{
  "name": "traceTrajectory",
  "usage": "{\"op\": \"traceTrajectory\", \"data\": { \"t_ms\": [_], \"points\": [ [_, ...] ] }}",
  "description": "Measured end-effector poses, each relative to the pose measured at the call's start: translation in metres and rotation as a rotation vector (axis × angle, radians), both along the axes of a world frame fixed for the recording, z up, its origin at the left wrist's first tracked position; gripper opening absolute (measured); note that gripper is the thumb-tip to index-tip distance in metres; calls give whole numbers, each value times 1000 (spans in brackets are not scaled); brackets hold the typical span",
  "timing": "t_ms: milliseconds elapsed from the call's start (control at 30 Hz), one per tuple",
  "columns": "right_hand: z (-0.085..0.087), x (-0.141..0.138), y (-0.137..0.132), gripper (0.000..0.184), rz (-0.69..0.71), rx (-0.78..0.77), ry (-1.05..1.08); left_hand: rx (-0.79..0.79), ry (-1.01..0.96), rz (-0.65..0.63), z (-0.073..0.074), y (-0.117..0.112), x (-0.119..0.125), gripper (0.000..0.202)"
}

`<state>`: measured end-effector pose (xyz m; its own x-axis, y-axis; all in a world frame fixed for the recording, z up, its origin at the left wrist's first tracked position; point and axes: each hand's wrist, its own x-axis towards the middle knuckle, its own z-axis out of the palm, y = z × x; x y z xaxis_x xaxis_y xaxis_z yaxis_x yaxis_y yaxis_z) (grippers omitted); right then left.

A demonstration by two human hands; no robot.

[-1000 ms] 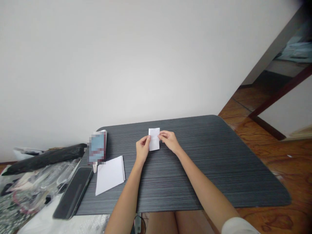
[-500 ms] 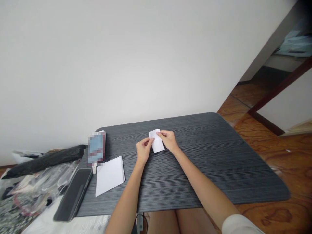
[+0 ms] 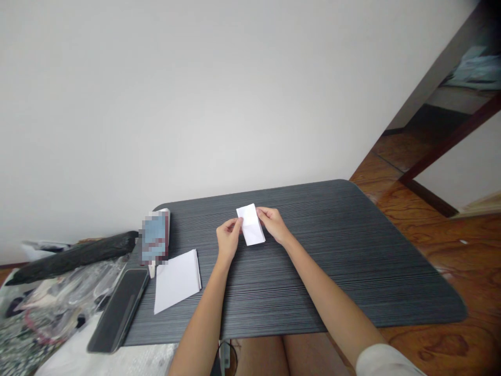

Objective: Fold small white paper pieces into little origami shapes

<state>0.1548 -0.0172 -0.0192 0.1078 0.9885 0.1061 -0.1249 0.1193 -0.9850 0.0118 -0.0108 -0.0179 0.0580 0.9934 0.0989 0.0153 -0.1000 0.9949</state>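
Observation:
A small folded piece of white paper point(image 3: 251, 225) is held just above the dark grey striped table point(image 3: 332, 261), near its middle. My left hand point(image 3: 227, 238) pinches its left edge with thumb and forefinger. My right hand point(image 3: 273, 223) pinches the upper right edge, fingers curled. The paper leans a little to the left at its top.
A stack of white sheets point(image 3: 177, 280) lies at the table's left front. Beside it stand a blurred blue pack point(image 3: 155, 237) and a dark phone point(image 3: 119, 309) over the left edge. Bags and a long black object point(image 3: 70, 256) clutter the floor on the left. Wooden floor lies to the right.
The paper has turned slightly between my fingers and now shows a longer flat face. Both hands stay in the same spot over the table.

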Motion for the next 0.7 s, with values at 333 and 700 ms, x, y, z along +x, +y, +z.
{"op": "traceTrajectory", "data": {
  "t_ms": [333,700],
  "points": [
    [-1,1,-3,28,-50,132,-327,241,85,-21,16,-6,-2,31],
    [7,-3,-11,27,64,164,-400,216,104,30,8,-4,-1,18]
  ]
}}
